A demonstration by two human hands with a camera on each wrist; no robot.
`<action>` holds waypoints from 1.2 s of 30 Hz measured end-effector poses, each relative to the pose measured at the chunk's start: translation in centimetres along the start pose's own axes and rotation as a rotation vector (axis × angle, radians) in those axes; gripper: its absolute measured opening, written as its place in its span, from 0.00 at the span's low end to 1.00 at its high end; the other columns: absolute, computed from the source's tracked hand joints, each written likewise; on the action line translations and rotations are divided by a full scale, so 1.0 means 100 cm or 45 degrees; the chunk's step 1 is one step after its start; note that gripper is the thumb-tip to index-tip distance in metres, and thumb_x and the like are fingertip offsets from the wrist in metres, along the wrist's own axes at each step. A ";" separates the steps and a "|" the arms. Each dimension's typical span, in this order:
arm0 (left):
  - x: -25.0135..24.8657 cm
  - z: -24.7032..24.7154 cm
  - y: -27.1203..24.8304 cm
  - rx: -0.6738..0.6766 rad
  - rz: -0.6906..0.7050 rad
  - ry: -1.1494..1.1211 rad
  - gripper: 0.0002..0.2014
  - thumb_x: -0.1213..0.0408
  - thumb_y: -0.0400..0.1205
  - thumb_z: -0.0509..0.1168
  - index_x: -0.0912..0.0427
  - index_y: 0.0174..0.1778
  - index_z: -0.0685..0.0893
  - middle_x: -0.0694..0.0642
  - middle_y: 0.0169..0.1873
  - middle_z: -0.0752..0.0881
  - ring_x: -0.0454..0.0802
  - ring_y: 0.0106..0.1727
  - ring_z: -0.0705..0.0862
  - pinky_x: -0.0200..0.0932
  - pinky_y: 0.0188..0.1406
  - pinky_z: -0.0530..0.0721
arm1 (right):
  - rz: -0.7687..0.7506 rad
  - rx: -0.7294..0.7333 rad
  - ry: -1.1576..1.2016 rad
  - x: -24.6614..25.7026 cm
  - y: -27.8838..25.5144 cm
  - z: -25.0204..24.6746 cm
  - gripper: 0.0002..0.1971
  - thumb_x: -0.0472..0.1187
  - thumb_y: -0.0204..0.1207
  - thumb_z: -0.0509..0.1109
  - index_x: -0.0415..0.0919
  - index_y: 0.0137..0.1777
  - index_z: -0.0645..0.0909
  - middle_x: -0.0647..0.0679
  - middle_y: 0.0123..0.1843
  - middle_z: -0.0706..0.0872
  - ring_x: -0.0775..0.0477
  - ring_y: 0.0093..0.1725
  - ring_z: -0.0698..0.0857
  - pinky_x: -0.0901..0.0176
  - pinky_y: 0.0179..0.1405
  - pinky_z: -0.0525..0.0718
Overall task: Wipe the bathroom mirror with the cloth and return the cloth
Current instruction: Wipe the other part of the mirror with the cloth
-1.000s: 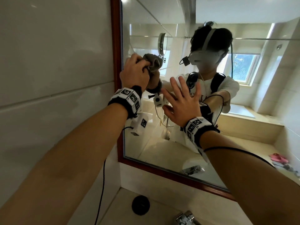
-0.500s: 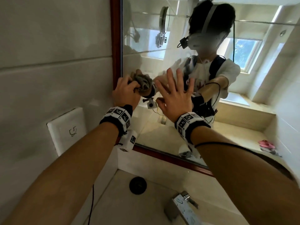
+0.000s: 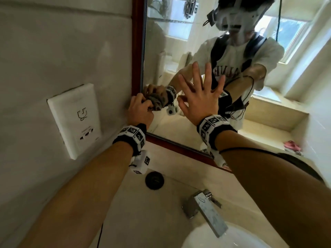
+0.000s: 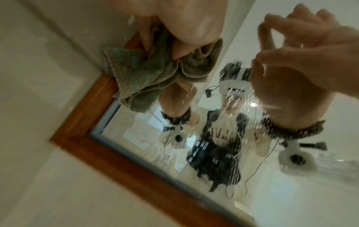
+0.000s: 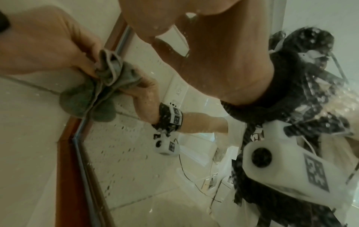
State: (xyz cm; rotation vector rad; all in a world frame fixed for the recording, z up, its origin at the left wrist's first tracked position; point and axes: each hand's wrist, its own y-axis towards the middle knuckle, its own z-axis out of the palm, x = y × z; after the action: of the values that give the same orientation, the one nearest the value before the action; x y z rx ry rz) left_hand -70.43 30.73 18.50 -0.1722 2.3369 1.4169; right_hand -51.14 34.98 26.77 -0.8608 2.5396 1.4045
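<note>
Mirror [image 3: 161, 51] with brown wooden frame on pale tiled wall, upper centre of head view; glass speckled with droplets in both wrist views. Left hand [image 3: 140, 109] clenched round bunched grey-green cloth [image 3: 155, 102], pressed on glass at frame's left edge, near lower corner. Right hand [image 3: 200, 97] released, fingers spread flat against glass just right of cloth. White wall socket plate [image 3: 75, 119] mid-left. Beige counter below: black round stopper [image 3: 154, 180], chrome faucet [image 3: 206, 210], white basin [image 3: 215, 238] bottom right.
</note>
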 end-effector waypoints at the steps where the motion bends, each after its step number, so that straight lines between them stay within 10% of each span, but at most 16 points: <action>1: 0.003 0.002 -0.008 0.034 -0.002 0.012 0.07 0.80 0.64 0.70 0.65 0.28 0.83 0.62 0.36 0.80 0.62 0.40 0.77 0.42 0.27 0.69 | -0.003 -0.008 0.001 0.000 0.001 0.000 0.34 0.62 0.82 0.56 0.57 0.86 0.53 0.39 0.88 0.52 0.26 0.85 0.51 0.16 0.74 0.44; 17: 0.023 0.026 -0.085 0.552 -0.369 0.042 0.05 0.80 0.71 0.65 0.69 0.33 0.86 0.66 0.46 0.80 0.66 0.48 0.77 0.48 0.34 0.68 | -0.010 -0.100 -0.023 0.001 0.001 0.006 0.32 0.60 0.82 0.54 0.58 0.86 0.55 0.37 0.87 0.57 0.25 0.84 0.55 0.15 0.73 0.45; 36: -0.057 -0.026 0.042 0.029 -0.120 -0.146 0.14 0.69 0.76 0.69 0.57 0.57 0.88 0.59 0.58 0.82 0.59 0.59 0.79 0.42 0.44 0.74 | -0.176 0.048 -0.002 -0.029 -0.016 -0.012 0.32 0.55 0.80 0.62 0.56 0.84 0.60 0.42 0.88 0.53 0.34 0.86 0.50 0.24 0.79 0.48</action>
State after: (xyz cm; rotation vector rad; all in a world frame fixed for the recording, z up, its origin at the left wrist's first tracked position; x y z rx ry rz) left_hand -67.28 29.90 25.30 -0.1872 2.2213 1.3193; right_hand -47.68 34.57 27.32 -1.0067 2.4439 1.3122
